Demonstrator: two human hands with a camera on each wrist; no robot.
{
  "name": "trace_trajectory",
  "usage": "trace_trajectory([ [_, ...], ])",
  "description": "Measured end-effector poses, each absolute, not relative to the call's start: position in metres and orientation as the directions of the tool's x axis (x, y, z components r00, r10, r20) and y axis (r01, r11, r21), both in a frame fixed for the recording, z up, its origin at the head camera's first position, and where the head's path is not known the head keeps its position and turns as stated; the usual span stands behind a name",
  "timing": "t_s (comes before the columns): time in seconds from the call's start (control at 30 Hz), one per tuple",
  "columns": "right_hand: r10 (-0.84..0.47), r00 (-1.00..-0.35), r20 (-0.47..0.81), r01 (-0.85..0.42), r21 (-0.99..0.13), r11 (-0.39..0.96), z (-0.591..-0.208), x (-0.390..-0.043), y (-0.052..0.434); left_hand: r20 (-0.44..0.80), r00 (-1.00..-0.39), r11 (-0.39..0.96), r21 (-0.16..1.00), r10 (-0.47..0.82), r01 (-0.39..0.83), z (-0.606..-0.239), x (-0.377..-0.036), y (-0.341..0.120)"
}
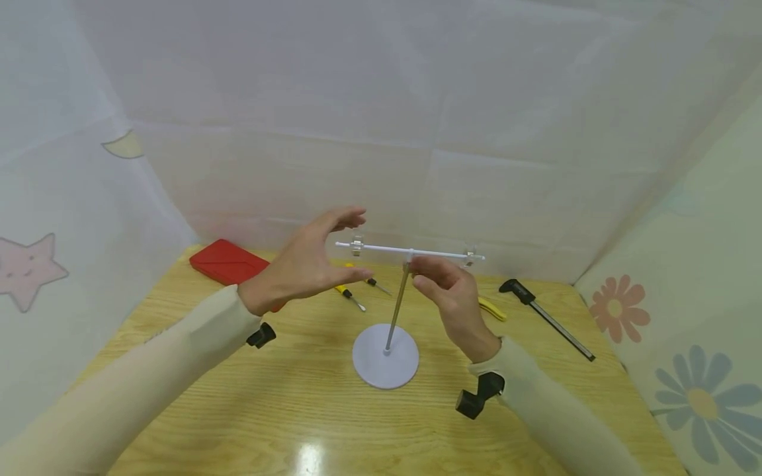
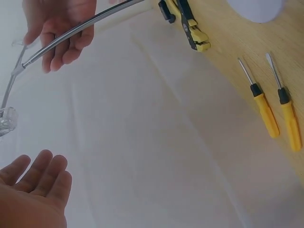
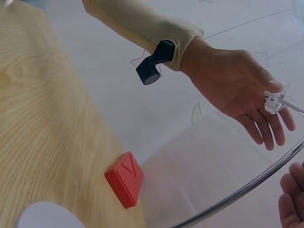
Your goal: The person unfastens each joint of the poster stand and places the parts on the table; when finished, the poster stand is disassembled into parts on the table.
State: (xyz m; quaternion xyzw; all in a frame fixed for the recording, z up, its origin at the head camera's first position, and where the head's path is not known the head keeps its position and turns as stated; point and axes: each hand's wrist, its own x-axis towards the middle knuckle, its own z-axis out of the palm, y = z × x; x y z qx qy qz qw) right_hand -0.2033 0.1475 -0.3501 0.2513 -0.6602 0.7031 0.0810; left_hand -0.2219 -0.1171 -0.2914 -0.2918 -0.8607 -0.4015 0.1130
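A small balance stand has a white round base (image 1: 385,360), a slanted metal rod (image 1: 396,307) and a thin white crossbar (image 1: 387,250). Clear clips sit at the bar's left end (image 1: 356,246) and right end (image 1: 469,256). My left hand (image 1: 342,244) is open, with thumb and fingers spread around the left clip (image 3: 275,100) and not closed on it. My right hand (image 1: 417,271) pinches the top of the rod (image 2: 80,26) just under the crossbar.
The wooden table (image 1: 309,410) carries a red box (image 1: 229,262) at the back left. It also holds two yellow-handled screwdrivers (image 2: 263,107), yellow-black pliers (image 2: 190,23) and a black-handled tool (image 1: 548,317) at the right. White cloth walls (image 1: 417,132) enclose it.
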Motion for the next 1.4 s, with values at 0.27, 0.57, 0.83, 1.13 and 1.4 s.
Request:
trace_trajectory([
  [0.27,-0.174,-0.881,0.441,-0.423,-0.897,-0.131,-0.344,-0.203,0.139,0.505,-0.745,0.489,0.563,0.435,0.667,-0.284,-0.222,-0.109],
  [0.57,-0.166,-0.88,0.444,-0.422,-0.893,-0.154,-0.346,-0.206,0.137,0.502,-0.732,0.501,0.534,0.46,0.681,-0.272,-0.218,-0.098],
  [0.83,-0.153,-0.876,0.457,-0.429,-0.884,-0.187,-0.348,-0.205,0.136,0.548,-0.648,0.509,0.406,0.53,0.759,-0.254,-0.216,-0.083],
  [1.13,-0.136,-0.876,0.462,-0.425,-0.874,-0.233,-0.348,-0.204,0.132,0.527,-0.599,0.493,0.344,0.603,0.799,-0.247,-0.213,-0.076],
  [1.4,-0.126,-0.87,0.476,-0.444,-0.869,-0.218,-0.349,-0.205,0.132,0.546,-0.56,0.486,0.291,0.623,0.824,-0.244,-0.213,-0.07],
])
